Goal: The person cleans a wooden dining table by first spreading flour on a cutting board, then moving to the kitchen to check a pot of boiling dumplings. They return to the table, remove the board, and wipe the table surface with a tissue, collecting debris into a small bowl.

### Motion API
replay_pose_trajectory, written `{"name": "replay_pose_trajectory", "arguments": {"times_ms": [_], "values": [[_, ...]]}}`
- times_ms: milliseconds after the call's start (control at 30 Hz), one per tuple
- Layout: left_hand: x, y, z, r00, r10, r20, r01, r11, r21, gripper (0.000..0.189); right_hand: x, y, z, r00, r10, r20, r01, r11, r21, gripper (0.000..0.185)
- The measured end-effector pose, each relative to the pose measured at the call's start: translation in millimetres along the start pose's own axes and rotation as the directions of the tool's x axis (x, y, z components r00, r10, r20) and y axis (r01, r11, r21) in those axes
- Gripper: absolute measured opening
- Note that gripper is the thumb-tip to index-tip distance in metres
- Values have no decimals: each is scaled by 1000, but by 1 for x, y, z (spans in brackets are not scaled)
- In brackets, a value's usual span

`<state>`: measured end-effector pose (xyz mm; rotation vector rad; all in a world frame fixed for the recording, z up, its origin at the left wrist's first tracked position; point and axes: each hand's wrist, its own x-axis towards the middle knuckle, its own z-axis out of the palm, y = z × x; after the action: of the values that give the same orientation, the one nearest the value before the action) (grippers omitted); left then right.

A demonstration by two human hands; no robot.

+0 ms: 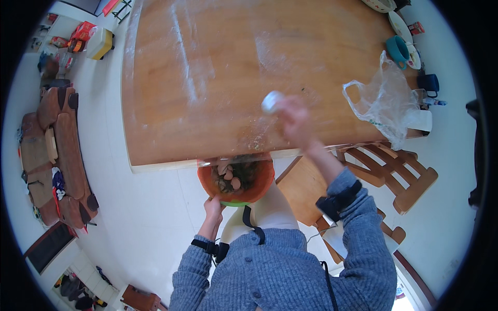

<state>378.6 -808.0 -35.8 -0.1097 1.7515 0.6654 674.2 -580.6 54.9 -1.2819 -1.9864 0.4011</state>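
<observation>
My left hand (213,210) grips the near rim of an orange plastic basin (205,182), which is held against the table's near edge, its far part under the clear table cover. Inside lie eggshells (235,183) and dark green scraps (247,171). Over the wooden table (218,120), my right hand (297,120) holds a small white wad (271,102), blurred, perhaps a cloth or tissue. Pale crumbs (256,142) lie on the tabletop between that hand and the basin. White powdery streaks (184,62) mark the surface farther away.
To the right, a clear plastic bag (383,99) lies near a teal mug (397,49), a dark blue mug (428,83) and plates (400,27). Wooden chairs (397,167) stand close by my right side. A brown sofa (64,147) is across the floor at left.
</observation>
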Motion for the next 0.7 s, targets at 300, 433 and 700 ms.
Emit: {"name": "replay_pose_trajectory", "arguments": {"times_ms": [300, 433, 700], "values": [[-1, -1, 0, 1000, 8, -10, -8, 1000, 10, 28, -31, 58, 7, 907, 315, -280, -389, 881, -268, 26], [-2, 1, 1, 1000, -2, -9, 2, 1000, 7, 28, -63, -51, 59, 960, 261, -99, -266, 963, -37, 28], [2, -4, 5, 1000, 17, -10, -17, 1000, -9, 26, -74, -45, -2, 700, 571, -428, -629, 778, 9, 36]]}}
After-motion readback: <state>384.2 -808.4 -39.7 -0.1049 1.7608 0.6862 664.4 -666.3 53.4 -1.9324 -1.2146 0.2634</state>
